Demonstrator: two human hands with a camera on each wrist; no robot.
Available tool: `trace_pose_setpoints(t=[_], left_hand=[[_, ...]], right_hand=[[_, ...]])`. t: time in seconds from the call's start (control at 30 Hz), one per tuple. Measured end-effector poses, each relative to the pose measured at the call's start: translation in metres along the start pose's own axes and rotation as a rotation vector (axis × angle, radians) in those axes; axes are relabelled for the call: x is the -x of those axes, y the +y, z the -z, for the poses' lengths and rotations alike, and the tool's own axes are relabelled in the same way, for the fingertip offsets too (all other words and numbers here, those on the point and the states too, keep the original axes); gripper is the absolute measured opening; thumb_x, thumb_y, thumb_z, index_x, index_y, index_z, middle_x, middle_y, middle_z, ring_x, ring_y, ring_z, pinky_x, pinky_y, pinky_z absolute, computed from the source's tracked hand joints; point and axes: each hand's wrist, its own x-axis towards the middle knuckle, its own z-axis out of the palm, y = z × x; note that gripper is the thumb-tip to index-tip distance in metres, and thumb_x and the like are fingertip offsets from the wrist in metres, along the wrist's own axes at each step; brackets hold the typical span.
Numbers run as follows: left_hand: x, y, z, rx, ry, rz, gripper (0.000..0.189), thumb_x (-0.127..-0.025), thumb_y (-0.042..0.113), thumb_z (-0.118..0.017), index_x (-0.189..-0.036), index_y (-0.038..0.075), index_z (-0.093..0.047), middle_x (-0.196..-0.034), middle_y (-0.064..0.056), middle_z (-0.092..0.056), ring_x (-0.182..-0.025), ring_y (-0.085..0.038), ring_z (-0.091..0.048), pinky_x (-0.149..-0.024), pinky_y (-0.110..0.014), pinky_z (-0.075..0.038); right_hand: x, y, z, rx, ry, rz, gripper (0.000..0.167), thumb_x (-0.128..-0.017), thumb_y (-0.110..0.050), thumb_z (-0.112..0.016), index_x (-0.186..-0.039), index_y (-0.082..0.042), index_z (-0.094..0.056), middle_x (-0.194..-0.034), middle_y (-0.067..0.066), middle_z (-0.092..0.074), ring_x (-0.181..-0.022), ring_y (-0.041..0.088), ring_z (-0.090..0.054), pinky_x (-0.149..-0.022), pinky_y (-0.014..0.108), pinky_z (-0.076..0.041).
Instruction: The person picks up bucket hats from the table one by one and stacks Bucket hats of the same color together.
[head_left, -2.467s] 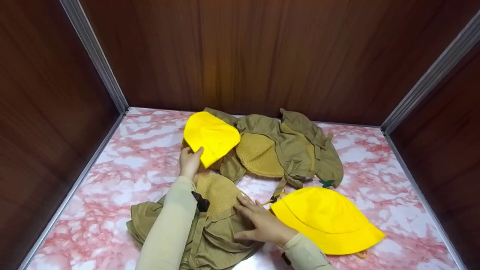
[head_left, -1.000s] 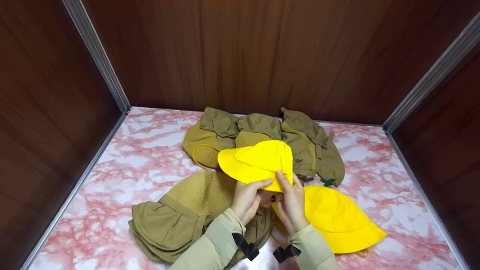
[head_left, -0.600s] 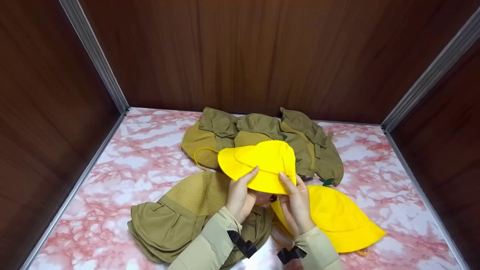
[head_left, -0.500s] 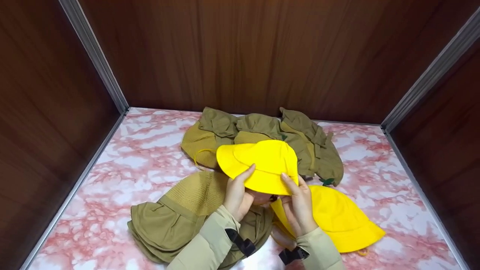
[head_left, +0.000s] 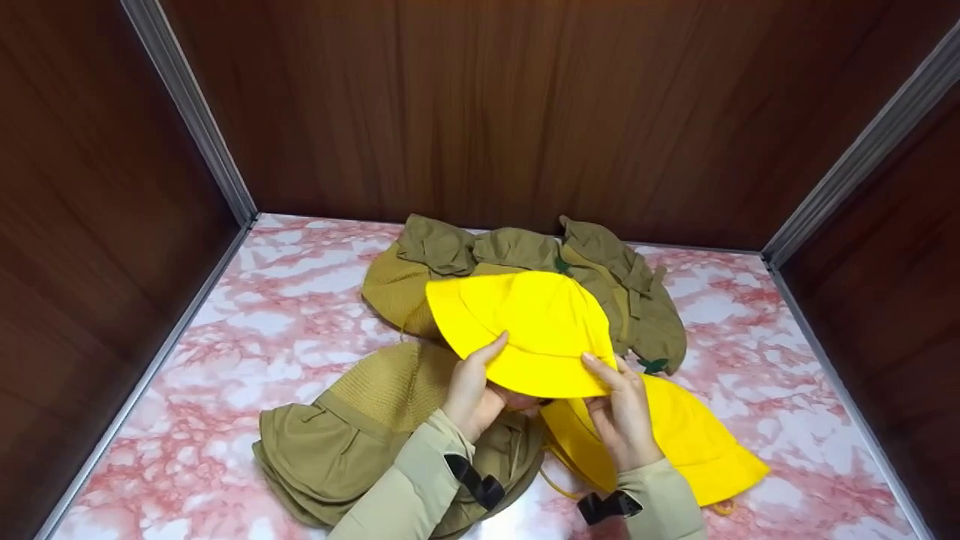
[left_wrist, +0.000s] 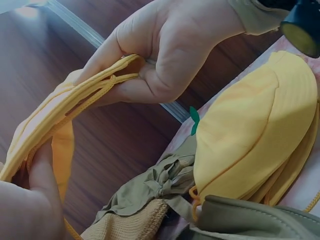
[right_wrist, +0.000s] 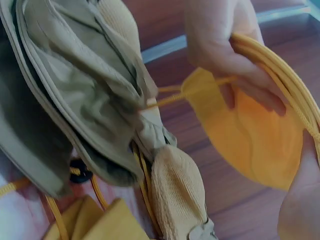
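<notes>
Between my two hands a yellow bucket hat (head_left: 536, 322) is held up off the table, its brim toward me and a green leaf tip at its crown. My left hand (head_left: 474, 390) pinches the brim near its middle, thumb on top and fingers beneath. At the right end of the brim my right hand (head_left: 624, 416) grips the same way. A yellow cord (left_wrist: 102, 90) runs along the brim's underside in the left wrist view. Behind and below my right hand lies a second yellow hat (head_left: 697, 442), partly covered by that hand.
Olive sun hats with mesh crowns (head_left: 405, 289) lie in a row along the back wall (head_left: 480, 112). More olive hats (head_left: 337, 450) are stacked at front left, partly under my left sleeve. Wooden panels with metal corner strips enclose the marbled table (head_left: 187, 420).
My left hand brought the yellow hat from the back left to the middle, and my right hand left the olive stack to grip it. The hands have since spread, drawing the brim wider.
</notes>
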Motion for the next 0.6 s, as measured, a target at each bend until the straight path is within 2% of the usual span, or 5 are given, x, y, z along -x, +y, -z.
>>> trace_pose_setpoints(t=[0.1,0.23,0.33,0.5,0.6], left_hand=[[0.001,-0.002,-0.002,0.003,-0.001,-0.002,0.034,-0.102,0.017,-0.053,-0.132,0.002,-0.047,-0.119,-0.006,-0.064,-0.111,-0.02,-0.062,-0.098,-0.04,-0.05],[0.002,-0.006,-0.005,-0.004,0.016,-0.047,0.035,-0.102,0.016,-0.054,-0.132,0.002,-0.048,-0.121,-0.007,-0.065,-0.112,-0.02,-0.063,-0.097,-0.038,-0.051],[0.002,-0.01,-0.008,0.008,0.034,-0.089,0.035,-0.101,0.014,-0.055,-0.133,0.001,-0.047,-0.121,-0.006,-0.066,-0.112,-0.018,-0.063,-0.098,-0.037,-0.051],[0.001,-0.018,-0.014,0.063,0.082,-0.159,0.035,-0.1,0.009,-0.057,-0.132,-0.001,-0.048,-0.116,-0.003,-0.066,-0.11,-0.016,-0.062,-0.101,-0.035,-0.051],[0.002,-0.023,-0.017,0.061,0.095,-0.181,0.035,-0.1,0.01,-0.057,-0.132,-0.001,-0.049,-0.116,-0.004,-0.067,-0.109,-0.016,-0.063,-0.098,-0.034,-0.053]], right_hand=[[-0.002,-0.001,0.003,-0.023,0.015,-0.011,0.015,-0.1,-0.005,-0.055,-0.114,-0.006,-0.06,-0.096,0.006,-0.068,-0.085,0.013,-0.07,-0.076,0.025,-0.06],[-0.002,0.0,0.004,-0.112,0.016,-0.021,0.016,-0.1,-0.007,-0.055,-0.115,-0.009,-0.061,-0.098,0.004,-0.067,-0.086,0.013,-0.069,-0.077,0.024,-0.06],[-0.001,0.001,0.003,-0.24,0.011,-0.023,0.017,-0.1,-0.008,-0.056,-0.116,-0.009,-0.06,-0.1,0.005,-0.066,-0.088,0.014,-0.069,-0.077,0.024,-0.059],[0.002,0.006,-0.005,-0.469,0.052,-0.046,0.015,-0.099,-0.009,-0.058,-0.114,-0.009,-0.059,-0.099,0.005,-0.068,-0.088,0.015,-0.069,-0.071,0.024,-0.058],[0.005,0.009,-0.011,-0.544,0.072,-0.049,0.02,-0.098,-0.009,-0.059,-0.118,-0.01,-0.055,-0.105,0.003,-0.066,-0.095,0.014,-0.067,-0.077,0.024,-0.057]])
